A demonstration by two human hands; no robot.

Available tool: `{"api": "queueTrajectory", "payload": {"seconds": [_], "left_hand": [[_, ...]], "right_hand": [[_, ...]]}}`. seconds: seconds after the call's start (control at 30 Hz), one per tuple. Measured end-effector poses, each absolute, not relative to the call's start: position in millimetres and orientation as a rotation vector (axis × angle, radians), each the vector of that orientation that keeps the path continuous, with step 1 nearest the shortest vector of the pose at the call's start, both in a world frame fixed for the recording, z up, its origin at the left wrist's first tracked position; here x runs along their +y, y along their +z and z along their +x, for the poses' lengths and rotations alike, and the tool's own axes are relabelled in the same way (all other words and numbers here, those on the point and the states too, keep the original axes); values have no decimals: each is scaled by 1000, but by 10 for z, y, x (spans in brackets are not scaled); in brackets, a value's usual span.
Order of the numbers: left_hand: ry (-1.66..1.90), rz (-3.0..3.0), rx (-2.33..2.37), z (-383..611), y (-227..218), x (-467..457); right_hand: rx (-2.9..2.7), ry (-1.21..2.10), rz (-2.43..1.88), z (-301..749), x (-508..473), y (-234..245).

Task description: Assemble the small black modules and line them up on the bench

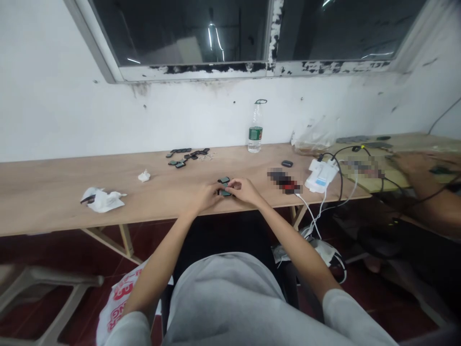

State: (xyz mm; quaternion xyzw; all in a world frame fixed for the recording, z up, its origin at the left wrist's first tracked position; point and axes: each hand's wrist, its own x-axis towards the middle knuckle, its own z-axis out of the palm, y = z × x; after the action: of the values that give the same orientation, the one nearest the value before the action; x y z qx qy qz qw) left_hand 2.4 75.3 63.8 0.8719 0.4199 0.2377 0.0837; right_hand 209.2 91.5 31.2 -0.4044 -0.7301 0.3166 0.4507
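Left hand (209, 196) curls in, fingertips at the dark pieces (224, 192) near the table's (173, 194) front edge; right hand (246, 190) bends over them, fingers nearly together. Whether either truly grips, I can't tell! Best bet: steady with the left, work lightly with the right, everything low over the wood. Room runs left toward the tissue (104, 200); the pile (180, 164) sits behind; charger (320, 176) and cords bound the right.

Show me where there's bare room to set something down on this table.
Bare patches lie left of the large tissue, between the small tissue and left hand, and between the bottle and right hand. It's crowded around the power strip and cables.
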Motion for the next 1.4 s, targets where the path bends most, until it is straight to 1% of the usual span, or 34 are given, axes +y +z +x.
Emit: {"api": "queueTrajectory", "payload": {"seconds": [0.17, 0.33, 0.5, 0.73, 0.87, 0.97, 1.4], "left_hand": [[625, 2682, 1273, 12, 523, 853], [643, 2687, 1246, 9, 517, 853], [668, 2678, 1214, -5, 510, 839], [709, 2511, 1240, -243, 625, 920], [659, 2390, 1418, -506, 663, 978], [594, 2340, 1454, -640, 642, 1008], [583, 2256, 1462, -684, 610, 1069]], "right_hand": [[-1957, 571, -1062, 2325, 924, 401], [-2165, 565, -1049, 2478, 942, 428], [-2259, 470, -1072, 2491, 985, 364], [-2250, 452, -1122, 2575, 952, 440], [-2224, 444, -1228, 2626, 955, 446], [-2199, 499, -1259, 2656, 985, 412], [-2198, 562, -1258, 2666, 962, 424]]}}
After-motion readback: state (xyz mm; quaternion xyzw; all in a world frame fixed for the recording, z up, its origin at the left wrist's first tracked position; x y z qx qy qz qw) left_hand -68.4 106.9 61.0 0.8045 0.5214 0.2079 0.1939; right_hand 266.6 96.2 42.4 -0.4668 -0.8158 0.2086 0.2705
